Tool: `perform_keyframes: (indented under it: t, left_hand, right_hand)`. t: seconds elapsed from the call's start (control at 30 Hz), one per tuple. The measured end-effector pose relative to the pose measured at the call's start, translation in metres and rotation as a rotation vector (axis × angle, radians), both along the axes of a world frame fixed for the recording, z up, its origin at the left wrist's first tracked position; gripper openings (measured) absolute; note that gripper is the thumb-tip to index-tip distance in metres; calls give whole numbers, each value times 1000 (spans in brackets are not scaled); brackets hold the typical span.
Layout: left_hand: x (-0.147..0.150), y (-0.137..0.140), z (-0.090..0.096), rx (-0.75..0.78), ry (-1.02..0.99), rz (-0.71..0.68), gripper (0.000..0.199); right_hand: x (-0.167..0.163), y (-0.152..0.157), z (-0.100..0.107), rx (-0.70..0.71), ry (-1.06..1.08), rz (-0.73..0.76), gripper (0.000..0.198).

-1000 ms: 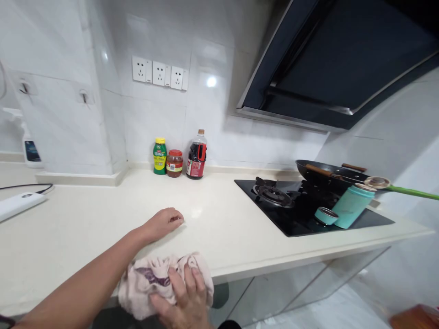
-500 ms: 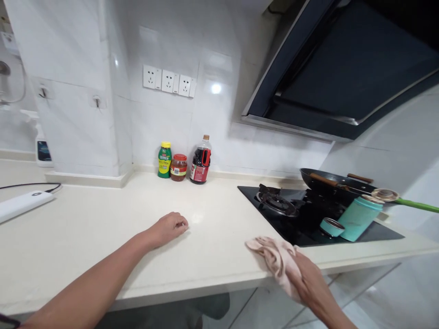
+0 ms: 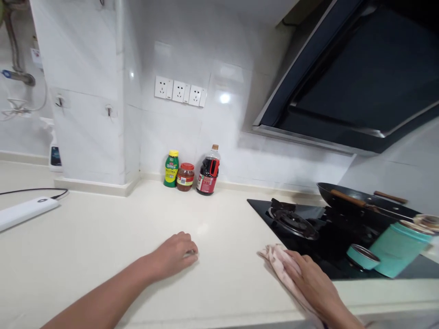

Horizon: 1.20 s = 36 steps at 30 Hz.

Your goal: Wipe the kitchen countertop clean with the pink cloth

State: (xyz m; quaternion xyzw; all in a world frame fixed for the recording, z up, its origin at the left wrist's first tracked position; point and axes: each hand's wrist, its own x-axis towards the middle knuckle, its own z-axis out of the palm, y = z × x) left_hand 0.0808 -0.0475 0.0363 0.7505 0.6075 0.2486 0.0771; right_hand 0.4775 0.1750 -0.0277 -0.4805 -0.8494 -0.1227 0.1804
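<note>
Right hand point(image 3: 313, 278) bunched round a pinkish cloth point(image 3: 281, 265) just left of the hob's point(image 3: 334, 251) near corner
Left hand point(image 3: 178, 253): farther left of the hob, fingers loosely curled, can't tell how tight. Counter point(image 3: 226, 283) stretches between.

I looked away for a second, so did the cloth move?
Yes. Since the first picture, the cloth moved right, up close to the stove.

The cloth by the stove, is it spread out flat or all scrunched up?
Scrunched up: the cloth is gathered into creases under the right hand, with one crumpled end poking out past the fingers.
</note>
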Motion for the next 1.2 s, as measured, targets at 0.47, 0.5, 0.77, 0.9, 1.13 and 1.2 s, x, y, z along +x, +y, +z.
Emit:
perform_keyframes:
  t: [0.47, 0.5, 0.77, 0.9, 1.13, 1.2]
  left_hand:
    - [24, -1, -37, 159, 300, 48, 15]
    - [22, 3, -47, 204, 322, 45, 18]
    - [11, 29, -102, 262, 425, 102, 25]
    - [10, 30, -100, 220, 421, 93, 32]
    - [15, 25, -67, 101, 455, 5, 28]
    - [18, 23, -59, 51, 446, 13, 37]
  right_hand:
    - [-197, 169, 26, -24, -28, -197, 41]
    - [-211, 180, 26, -33, -9, -199, 42]
    - [-301, 222, 31, -88, 55, -154, 44]
    - [-312, 212, 30, -114, 42, -72, 45]
    - [-302, 152, 29, -140, -44, 180, 49]
    - [-304, 126, 27, -143, -68, 252, 50]
